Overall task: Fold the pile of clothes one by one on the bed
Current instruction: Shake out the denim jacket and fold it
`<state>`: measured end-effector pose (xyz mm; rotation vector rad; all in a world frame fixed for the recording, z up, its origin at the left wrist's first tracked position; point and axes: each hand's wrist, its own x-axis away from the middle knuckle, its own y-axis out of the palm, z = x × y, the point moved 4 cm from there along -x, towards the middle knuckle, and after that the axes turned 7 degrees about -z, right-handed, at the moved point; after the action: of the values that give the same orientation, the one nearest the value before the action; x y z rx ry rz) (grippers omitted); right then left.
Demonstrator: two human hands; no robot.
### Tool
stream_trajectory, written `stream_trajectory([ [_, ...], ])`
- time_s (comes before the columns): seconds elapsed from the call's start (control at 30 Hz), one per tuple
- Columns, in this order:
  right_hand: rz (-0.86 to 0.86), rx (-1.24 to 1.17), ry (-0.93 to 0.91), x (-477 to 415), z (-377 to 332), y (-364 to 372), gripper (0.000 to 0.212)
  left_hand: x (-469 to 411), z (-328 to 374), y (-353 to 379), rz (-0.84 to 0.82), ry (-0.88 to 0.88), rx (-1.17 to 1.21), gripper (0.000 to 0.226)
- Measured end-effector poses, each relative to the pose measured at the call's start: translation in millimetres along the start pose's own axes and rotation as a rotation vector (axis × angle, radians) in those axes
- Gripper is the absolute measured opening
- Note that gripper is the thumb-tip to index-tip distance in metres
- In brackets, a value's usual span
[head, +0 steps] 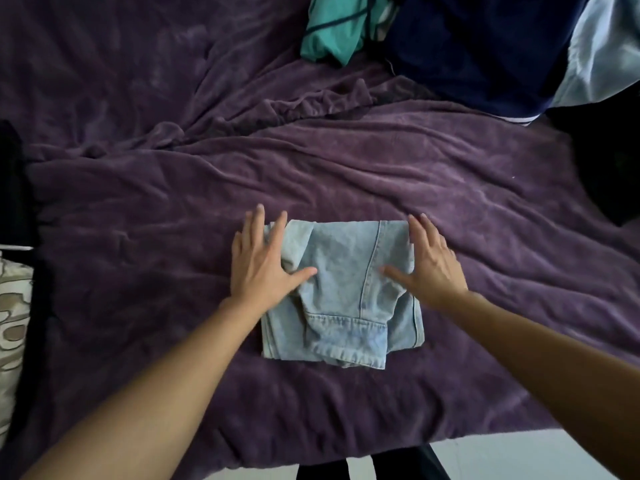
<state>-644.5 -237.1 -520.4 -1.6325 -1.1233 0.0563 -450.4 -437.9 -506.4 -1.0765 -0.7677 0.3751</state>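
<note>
A pair of light blue jeans (343, 296) lies folded into a compact rectangle on the purple bedspread (138, 271), near the bed's front edge. My left hand (263, 265) lies flat on the bundle's left edge, fingers straight and spread, thumb on the denim. My right hand (427, 265) presses its right edge the same way, fingers straight. At the far right of the bed sits the pile: a teal garment (332, 32), a dark navy one (478, 53) and a pale blue one (602, 53).
A black item (12, 188) lies at the bed's left edge, with a patterned cushion (14, 327) below it. A dark shape (609, 161) sits at the right edge. The white floor (502, 459) shows past the bed's near edge.
</note>
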Motion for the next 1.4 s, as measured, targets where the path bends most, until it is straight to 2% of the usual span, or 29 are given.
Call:
stream_trajectory([
  [0.07,-0.096,-0.118,0.169,-16.3,5.7,5.4,0.112,-19.1,0.4,5.0,-0.139,-0.182,0.114,0.127],
  [0.13,-0.088,-0.179,0.263,-17.6,5.1,18.3,0.112,-19.2,-0.1,24.4,-0.235,-0.435,0.345,0.135],
  [0.17,-0.081,-0.218,0.305,-14.9,4.6,25.5,0.109,-13.0,2.1,34.4,-0.246,-0.504,0.390,0.137],
  [0.23,-0.075,-0.334,0.386,-7.7,3.8,36.5,0.093,1.8,7.4,45.8,-0.197,-0.555,0.383,0.131],
  [0.3,-0.037,-0.402,0.390,0.4,0.1,36.7,0.068,11.4,11.9,44.2,-0.087,-0.528,0.373,0.114],
  [0.37,0.023,-0.390,0.302,7.6,-8.5,27.2,0.051,19.7,17.5,33.7,0.011,-0.453,0.370,0.094],
  [0.43,0.058,-0.361,0.194,15.6,-24.6,12.7,0.041,32.4,19.6,20.3,0.082,-0.430,0.376,0.087],
  [0.6,0.083,-0.171,-0.087,29.5,-86.9,-26.7,0.039,73.3,2.8,-26.9,0.204,-0.460,0.369,0.085],
  [0.73,0.069,-0.059,-0.246,38.4,-163.1,-43.9,0.037,105.6,-34.9,-78.6,0.292,-0.506,0.356,0.087],
  [0.93,0.031,0.075,-0.450,56.6,-304.8,-24.3,0.033,173.0,-136.2,-145.3,0.402,-0.551,0.250,0.094],
  [1.17,0.019,0.141,-0.559,79.5,-465.6,36.0,0.035,247.8,-272.0,-189.7,0.363,-0.628,0.163,0.085],
  [1.4,-0.020,0.310,-0.709,73.3,-612.5,80.3,0.041,287.8,-386.4,-223.1,0.474,-0.741,0.318,0.077],
])
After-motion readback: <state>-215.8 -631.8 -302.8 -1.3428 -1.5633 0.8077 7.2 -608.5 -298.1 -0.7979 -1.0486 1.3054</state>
